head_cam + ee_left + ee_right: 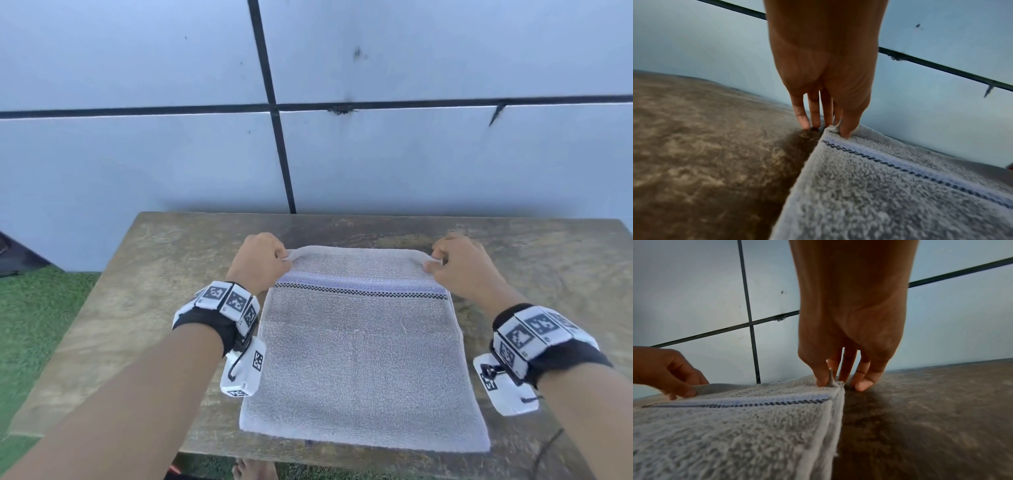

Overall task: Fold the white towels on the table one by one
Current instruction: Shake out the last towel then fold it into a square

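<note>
A white towel with a blue band and a dark checked stripe lies flat on the wooden table, its near edge by the table's front. My left hand pinches the far left corner of the towel, thumb and forefinger curled on the hem. At the far right corner my right hand pinches the towel the same way. In the right wrist view the right hand holds the corner between thumb and finger, with the left hand across the far edge. The left hand shows fingertips down at the corner.
A pale tiled wall with dark grout lines stands right behind the table's far edge. Green artificial grass lies to the left of the table. Bare wood shows on both sides of the towel. A bare foot shows under the front edge.
</note>
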